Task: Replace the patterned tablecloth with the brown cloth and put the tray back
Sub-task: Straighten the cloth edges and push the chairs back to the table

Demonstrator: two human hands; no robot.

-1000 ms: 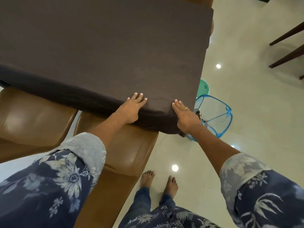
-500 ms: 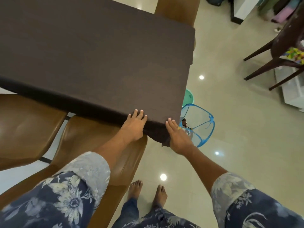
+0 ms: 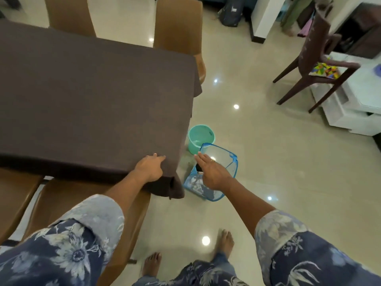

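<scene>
Tabletop hidden beneath brown cloth point(image 3: 92, 96)

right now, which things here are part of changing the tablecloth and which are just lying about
Job in hand:
brown cloth, spread out
left hand, resting flat near its corner
right hand, open, off the cloth

Lying about:
green bucket
blue mesh basket
tan chairs
dark wooden chair

No tray in view.
</scene>
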